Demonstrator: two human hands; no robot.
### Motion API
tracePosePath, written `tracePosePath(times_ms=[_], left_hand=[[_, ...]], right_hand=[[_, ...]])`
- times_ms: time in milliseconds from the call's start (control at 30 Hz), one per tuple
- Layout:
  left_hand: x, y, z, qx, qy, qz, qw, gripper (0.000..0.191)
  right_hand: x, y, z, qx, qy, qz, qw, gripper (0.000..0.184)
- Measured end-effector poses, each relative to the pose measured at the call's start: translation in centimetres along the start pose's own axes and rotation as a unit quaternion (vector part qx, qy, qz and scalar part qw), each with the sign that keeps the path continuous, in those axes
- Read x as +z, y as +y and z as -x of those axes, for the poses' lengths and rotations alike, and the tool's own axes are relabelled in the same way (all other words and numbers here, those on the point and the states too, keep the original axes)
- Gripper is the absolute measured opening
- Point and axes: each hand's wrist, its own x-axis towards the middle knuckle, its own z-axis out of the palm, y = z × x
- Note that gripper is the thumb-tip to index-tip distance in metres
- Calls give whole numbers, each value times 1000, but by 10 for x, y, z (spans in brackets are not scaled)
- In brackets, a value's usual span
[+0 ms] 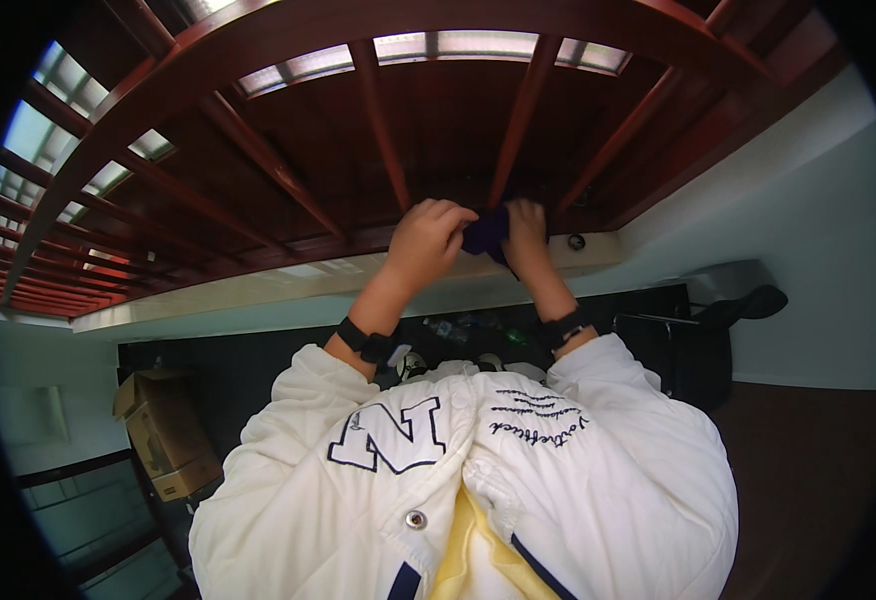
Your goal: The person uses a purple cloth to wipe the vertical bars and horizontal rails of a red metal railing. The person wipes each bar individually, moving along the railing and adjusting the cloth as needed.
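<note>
A dark purple cloth [486, 231] is bunched between my two hands at the foot of the red wooden bars [509, 142], above a pale stone ledge [333, 279]. My left hand [429, 234] is at the cloth's left edge, its thumb and forefinger close together on it. My right hand [526, 231] grips the cloth's right side, with its fingers bent over it. A small round dark object [576, 241] lies on the ledge to the right of my right hand. Both wrists wear black bands.
A curved red rail [288, 52] runs above the bars, and windows show behind them. Below the ledge, plastic bottles [445, 328] lie on the dark floor. A black chair [697, 337] stands at the right, and an open cardboard box [168, 435] at the left.
</note>
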Motion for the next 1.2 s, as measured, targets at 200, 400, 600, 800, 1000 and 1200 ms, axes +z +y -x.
tracePosePath(times_ms=[200,400,600,800,1000,1200], left_hand=[[1,9,14,-19,18,23,999,18],[15,18,16,-10,41,52,998,18],[12,18,24,-26,33,57,997,17],[1,11,33,-55,53,77,994,17],[-8,7,33,-61,75,77,992,18],[-28,-1,35,-71,182,71,978,18]], right_hand=[[17,23,-24,-13,-63,13,998,53],[25,30,-64,23,-68,61,996,48],[22,25,-35,59,-4,20,998,38],[27,14,-60,-50,-63,-18,997,42],[14,-5,-37,98,141,-73,982,40],[20,-78,22,46,231,-344,909,54]])
